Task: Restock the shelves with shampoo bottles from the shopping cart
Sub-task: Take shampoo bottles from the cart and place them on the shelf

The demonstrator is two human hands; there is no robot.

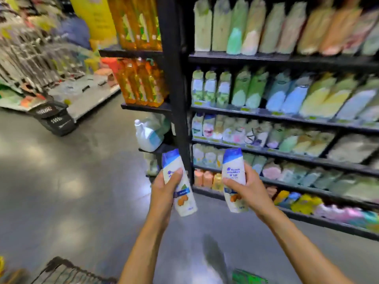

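two white shampoo bottles with blue caps are being held in front of the shelves (287, 117): left bottle (180, 185) is being gripped mid-body by the left hand (164, 187), right bottle (233, 177) by the right hand (244, 185). rigid, smooth plastic, probably light; the waist is being judged the safest hold. target shelf gap is blurred, unclear.

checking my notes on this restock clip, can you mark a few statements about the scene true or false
1. The left hand grips the left bottle and the right hand the right bottle. True.
2. The left bottle stands on a shelf. False: it is held in the air, in front of the shelves.
3. Both bottles have blue caps. True.
4. The shelves are bare. False: they are packed with products.
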